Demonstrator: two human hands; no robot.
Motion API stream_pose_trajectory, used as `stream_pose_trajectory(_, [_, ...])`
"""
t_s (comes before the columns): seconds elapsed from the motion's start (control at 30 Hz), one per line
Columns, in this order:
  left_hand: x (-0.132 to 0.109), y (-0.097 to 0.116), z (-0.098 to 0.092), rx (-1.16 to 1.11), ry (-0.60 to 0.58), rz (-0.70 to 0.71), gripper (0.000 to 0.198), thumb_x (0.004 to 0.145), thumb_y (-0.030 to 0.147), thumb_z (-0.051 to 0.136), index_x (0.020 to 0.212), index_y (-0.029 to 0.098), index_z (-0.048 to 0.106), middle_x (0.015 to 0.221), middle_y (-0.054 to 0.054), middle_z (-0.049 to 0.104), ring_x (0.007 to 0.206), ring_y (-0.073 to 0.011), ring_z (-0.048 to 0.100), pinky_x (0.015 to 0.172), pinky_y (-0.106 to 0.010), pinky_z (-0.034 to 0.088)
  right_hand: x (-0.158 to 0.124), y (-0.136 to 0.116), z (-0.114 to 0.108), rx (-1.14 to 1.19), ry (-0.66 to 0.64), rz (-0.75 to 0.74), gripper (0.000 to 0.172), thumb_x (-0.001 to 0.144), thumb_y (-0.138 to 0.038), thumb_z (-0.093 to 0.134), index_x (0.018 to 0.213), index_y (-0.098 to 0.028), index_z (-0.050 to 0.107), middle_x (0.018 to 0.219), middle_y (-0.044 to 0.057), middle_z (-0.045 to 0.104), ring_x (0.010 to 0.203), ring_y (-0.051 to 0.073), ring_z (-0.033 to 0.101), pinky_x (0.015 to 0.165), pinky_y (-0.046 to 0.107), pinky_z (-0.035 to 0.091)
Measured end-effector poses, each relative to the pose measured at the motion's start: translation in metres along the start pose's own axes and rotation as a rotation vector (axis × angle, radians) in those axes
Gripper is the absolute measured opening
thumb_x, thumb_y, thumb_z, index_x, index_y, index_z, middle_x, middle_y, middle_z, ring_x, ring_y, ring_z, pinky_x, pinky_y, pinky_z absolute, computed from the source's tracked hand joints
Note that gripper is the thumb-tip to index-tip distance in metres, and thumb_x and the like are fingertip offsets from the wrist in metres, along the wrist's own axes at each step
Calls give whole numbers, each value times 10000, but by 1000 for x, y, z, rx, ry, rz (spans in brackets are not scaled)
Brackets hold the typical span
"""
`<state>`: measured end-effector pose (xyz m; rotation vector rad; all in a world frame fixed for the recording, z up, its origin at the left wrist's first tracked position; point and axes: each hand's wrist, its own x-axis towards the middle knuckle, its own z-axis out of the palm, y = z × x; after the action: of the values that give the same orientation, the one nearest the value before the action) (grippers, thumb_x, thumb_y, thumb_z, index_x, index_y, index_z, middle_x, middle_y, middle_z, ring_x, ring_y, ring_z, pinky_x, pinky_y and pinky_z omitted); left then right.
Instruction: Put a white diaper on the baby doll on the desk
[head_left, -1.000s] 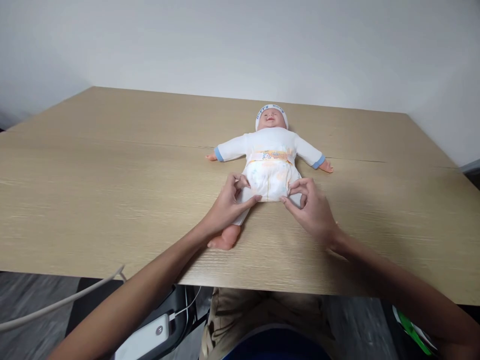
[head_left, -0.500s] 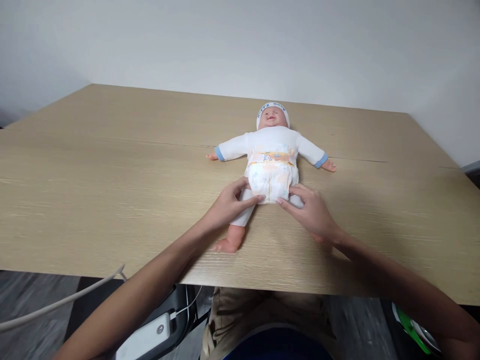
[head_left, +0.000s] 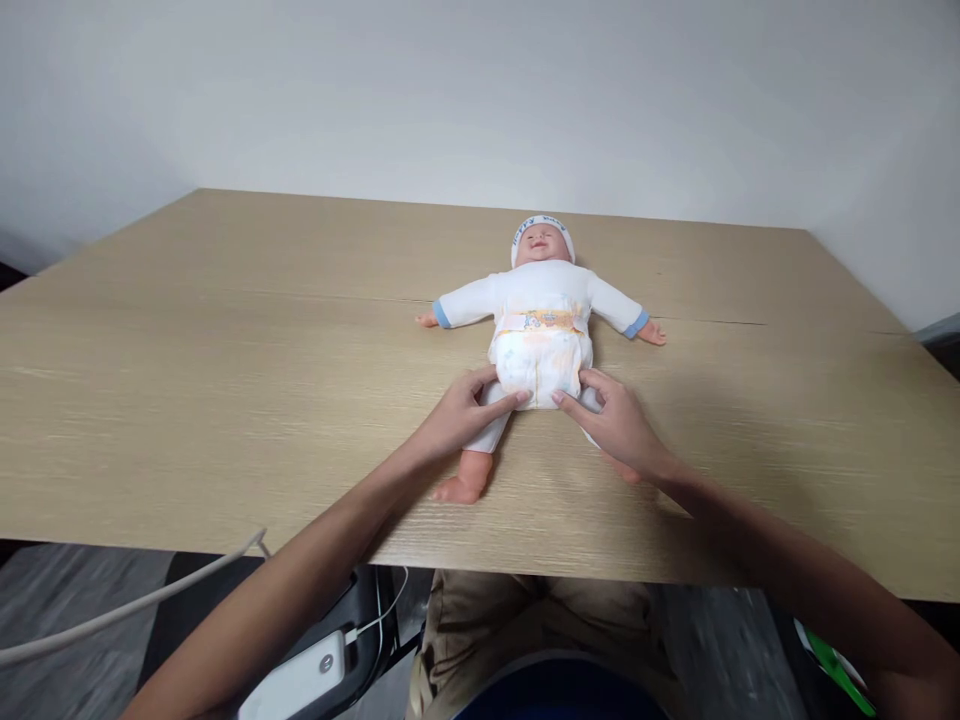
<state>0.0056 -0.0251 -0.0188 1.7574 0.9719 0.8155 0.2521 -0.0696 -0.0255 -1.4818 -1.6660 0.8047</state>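
Observation:
On its back on the table lies a baby doll (head_left: 544, 278) in white clothes with blue cuffs and a printed headband, arms spread and feet toward me. A white diaper (head_left: 538, 362) with an orange patterned waistband is around its hips. My left hand (head_left: 469, 408) pinches the diaper's leg edge on the left, thumb on the front and fingers partly hidden at the thigh. On the other side my right hand (head_left: 615, 415) grips the opposite leg edge in the same way, its thumb on the lower front. The doll's right-side foot is mostly covered by my right hand and wrist.
The wooden table (head_left: 225, 400) has a seam across it and meets a pale wall behind. Below its front edge on the left are a white power strip (head_left: 296, 680) and a thick pale cable (head_left: 150, 600). A green object (head_left: 840, 665) shows at the lower right.
Both hands keep their hold at the diaper's leg edges, almost unmoved. The camera view has shifted slightly, and a little more of the doll's right-side leg shows.

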Motion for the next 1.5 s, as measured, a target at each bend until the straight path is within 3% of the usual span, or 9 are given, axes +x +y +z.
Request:
stream_pose_trajectory(0.23, [5,-3,-3,-191,-28,-90,278,978,502,812,1082,248,858,1129,-102,854,1015,-317,776,852,-489,651,3,-1,0,12,-15,-14,352,979,-558,699,843,-234,672,897,17,671,852,228,617,795,362,469])
stream_pose_trajectory(0.37, [5,-3,-6,-337,-75,-156,353,955,535,835,1147,239,843,1197,-116,847,1140,-339,782,974,-513,650,2,3,-1,146,-66,51,332,975,-565,709,948,-234,717,953,22,723,893,240,647,821,367,491])
stream_pose_trajectory(0.5, [4,-5,-2,-444,-12,-161,403,956,521,841,1238,235,805,1291,-133,826,1186,-328,783,1046,-510,640,-1,1,-2,181,-15,100,347,956,-543,754,1108,-232,730,1009,37,773,903,252,678,816,369,502])
stream_pose_trajectory(0.7, [1,-3,4,-520,48,-200,513,894,552,896,1246,197,782,1279,-147,817,1183,-332,759,1064,-483,597,-4,-4,-2,111,57,107,371,948,-594,753,974,-228,702,812,-10,665,718,186,550,669,326,392])
stream_pose_trajectory(0.83, [-5,0,4,-393,143,-210,485,894,572,883,1163,186,767,1144,-105,787,1043,-272,710,959,-412,559,-5,-3,-5,-3,99,98,393,955,-619,733,882,-240,660,672,-56,461,639,163,419,625,327,322])
stream_pose_trajectory(1.0, [-6,-5,0,-68,286,-163,402,884,557,861,807,195,704,994,-64,658,905,-216,570,794,-342,467,0,7,-7,-66,156,-44,388,927,-612,760,941,-225,748,1046,69,643,965,255,638,885,403,511])
stream_pose_trajectory(1.1, [-5,-8,-1,-33,267,-162,389,896,573,834,852,201,730,1011,-66,652,898,-216,562,777,-339,458,-1,12,-9,-68,91,-35,393,939,-610,754,1004,-223,769,1036,69,641,953,257,645,932,439,538])
stream_pose_trajectory(1.33, [-16,-9,-19,54,277,-167,375,921,531,800,1150,246,714,1273,-86,734,909,-213,615,849,-372,531,-26,24,-38,-28,-8,-10,429,984,-527,745,1320,-259,751,1111,60,724,845,212,634,812,383,543])
stream_pose_trajectory(1.5, [13,-22,-40,271,515,-87,356,1017,531,659,1215,235,657,1360,-109,704,1107,-272,642,1020,-444,536,11,53,-70,-265,299,-171,405,986,-549,717,1224,-222,737,1127,119,767,975,304,683,968,497,554])
